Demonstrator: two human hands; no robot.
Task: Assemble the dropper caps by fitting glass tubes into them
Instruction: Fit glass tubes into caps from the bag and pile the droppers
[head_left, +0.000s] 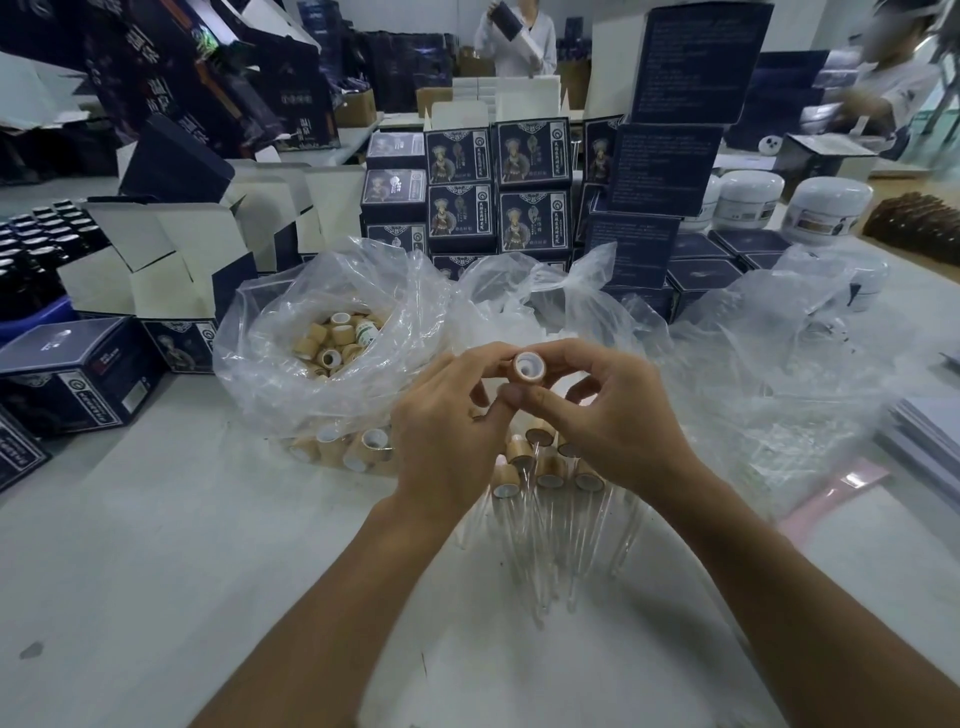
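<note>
Dropper cap (529, 365): bamboo-coloured collar with white inner lining, open end turned toward the camera, raised above the table (156, 545) between both hands. Left hand (447, 441): fingers curled, fingertips on the cap's left side. Right hand (618, 415): thumb and fingers curled round the cap's right side; whether it also carries a glass tube cannot be told.

Finished droppers (540, 467): a loose heap of bamboo caps with clear glass tubes fitted, lying on the table directly below the hands, tube tips pointing toward the wearer.

Plastic bag of caps (332, 338): clear, mouth open, holding many loose bamboo caps; sits left of the hands, with more caps visible through its lower wall near the left wrist.

Crumpled plastic bags (753, 364): clear, behind and to the right of the hands.

Printed cartons (530, 182): dark blue with figure artwork, stacked behind the bags; open flat-lidded cartons (156, 260) to the left.

White jars (826, 208): lidded, far right of the table.

Dark bottles (36, 244): rows at far left edge.

Person in white (519, 41): standing at the back, holding a dark carton.
</note>
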